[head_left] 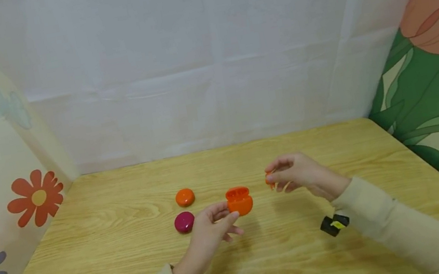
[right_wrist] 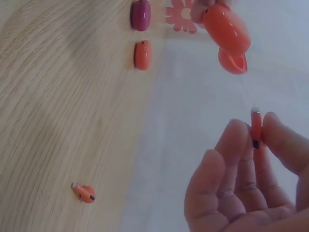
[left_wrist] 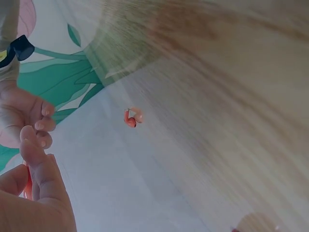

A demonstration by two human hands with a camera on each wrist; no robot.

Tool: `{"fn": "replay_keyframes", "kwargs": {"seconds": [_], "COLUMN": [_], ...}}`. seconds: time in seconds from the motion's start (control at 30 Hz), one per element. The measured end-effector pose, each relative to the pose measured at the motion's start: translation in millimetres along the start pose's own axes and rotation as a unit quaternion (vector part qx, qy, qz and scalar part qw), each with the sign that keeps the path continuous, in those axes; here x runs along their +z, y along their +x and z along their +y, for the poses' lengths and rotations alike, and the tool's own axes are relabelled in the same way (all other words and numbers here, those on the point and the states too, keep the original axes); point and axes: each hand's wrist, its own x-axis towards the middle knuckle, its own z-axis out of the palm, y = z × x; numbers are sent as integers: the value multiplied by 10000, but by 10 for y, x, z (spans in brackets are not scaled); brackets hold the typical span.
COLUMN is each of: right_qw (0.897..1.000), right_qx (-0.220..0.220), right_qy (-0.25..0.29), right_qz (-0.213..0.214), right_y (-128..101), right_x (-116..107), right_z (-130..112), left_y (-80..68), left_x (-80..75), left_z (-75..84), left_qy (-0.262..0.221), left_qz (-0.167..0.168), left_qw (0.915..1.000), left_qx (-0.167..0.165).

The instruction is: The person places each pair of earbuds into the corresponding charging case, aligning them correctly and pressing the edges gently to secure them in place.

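Observation:
My left hand (head_left: 207,232) holds an orange earbud case (head_left: 241,205) above the table, its lid flipped up. Thumb and fingers pinch the case at its left side; in the left wrist view only a sliver of it shows. To the right, and apart from the case, my right hand (head_left: 303,173) pinches a small orange earbud (right_wrist: 256,128) by its stem between thumb and fingertips. A second orange earbud (right_wrist: 86,193) lies on the tabletop, seen in both wrist views; in the head view it does not show.
Left of the hands, a closed orange case (head_left: 184,197) and a closed magenta case (head_left: 184,222) lie on the wooden table (head_left: 118,213). A white cloth (head_left: 206,61) hangs behind the table's far edge. Flower-patterned panels (head_left: 435,84) flank both sides.

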Motion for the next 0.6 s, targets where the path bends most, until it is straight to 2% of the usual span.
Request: {"fn": "replay_keyframes", "kwargs": {"seconds": [0.6], "right_qw": [9994], "right_qx": [-352], "right_qy": [-44], "right_qz": [-61], "right_y": [-53], "right_x": [257], "right_z": [-123], "left_y": [2], "left_x": [30], "left_z": [-5], "left_qy": [243], "left_qz": [-115], "left_qw": [9993], "left_qx": [261]}}
